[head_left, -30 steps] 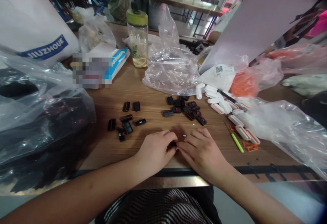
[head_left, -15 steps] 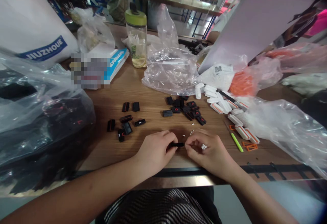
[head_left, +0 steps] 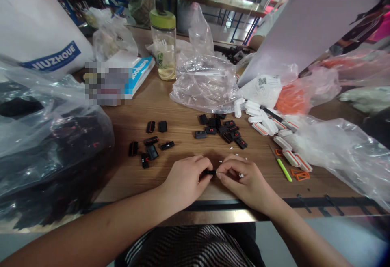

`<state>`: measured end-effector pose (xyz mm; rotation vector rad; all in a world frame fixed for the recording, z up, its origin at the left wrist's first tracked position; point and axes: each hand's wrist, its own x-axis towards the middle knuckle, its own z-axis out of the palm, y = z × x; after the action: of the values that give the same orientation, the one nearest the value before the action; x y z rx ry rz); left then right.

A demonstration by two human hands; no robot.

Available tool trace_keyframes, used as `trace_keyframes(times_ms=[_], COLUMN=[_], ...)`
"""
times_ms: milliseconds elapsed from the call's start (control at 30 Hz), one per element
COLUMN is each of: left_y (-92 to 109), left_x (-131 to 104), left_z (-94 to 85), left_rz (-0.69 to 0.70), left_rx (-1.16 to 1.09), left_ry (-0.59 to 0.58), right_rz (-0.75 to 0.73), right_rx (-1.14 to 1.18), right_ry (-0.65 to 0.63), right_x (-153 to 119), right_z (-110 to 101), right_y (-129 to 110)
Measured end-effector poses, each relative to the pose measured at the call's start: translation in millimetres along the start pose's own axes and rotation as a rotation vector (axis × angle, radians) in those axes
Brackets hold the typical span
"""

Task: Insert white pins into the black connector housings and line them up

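Note:
My left hand [head_left: 188, 179] is closed on a small black plastic connector [head_left: 209, 172] low over the table, gripping it between thumb and fingers. Pinched at the connector's right end are the fingertips of my right hand [head_left: 245, 181]; whatever sits between them is too small to make out. Tiny white pieces [head_left: 231, 148] lie just beyond the right hand, and some white [head_left: 241, 175] shows within its curled fingers. Several black connectors with red marks [head_left: 224, 130] form a pile behind the hands. Another loose group of black connectors [head_left: 151, 140] is scattered to the left.
At right lie white parts with orange strips [head_left: 268, 124], a green-handled tool [head_left: 284, 170] and orange frames [head_left: 301, 174]. Clear plastic bags [head_left: 204, 82] spread at the back, near a green-lidded bottle [head_left: 163, 41]. A large bag of black parts [head_left: 51, 149] fills the left side.
My right hand has shifted slightly left, its fingertips now meeting the connector's end. My left hand keeps its hold with little movement.

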<state>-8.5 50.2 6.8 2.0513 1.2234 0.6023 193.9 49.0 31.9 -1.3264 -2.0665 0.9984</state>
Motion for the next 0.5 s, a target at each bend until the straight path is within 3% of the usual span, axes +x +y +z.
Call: trace_keyframes(times_ms=[500], left_y=[1.6], left_x=[0.4], left_z=[0.0], left_rz=[-0.004], left_rx=[-0.012], left_ry=[0.006], right_rz=[0.049], right_rx=[-0.075], right_ry=[-0.010], right_x=[-3.3], right_z=[8.8], right_y=[11.7])
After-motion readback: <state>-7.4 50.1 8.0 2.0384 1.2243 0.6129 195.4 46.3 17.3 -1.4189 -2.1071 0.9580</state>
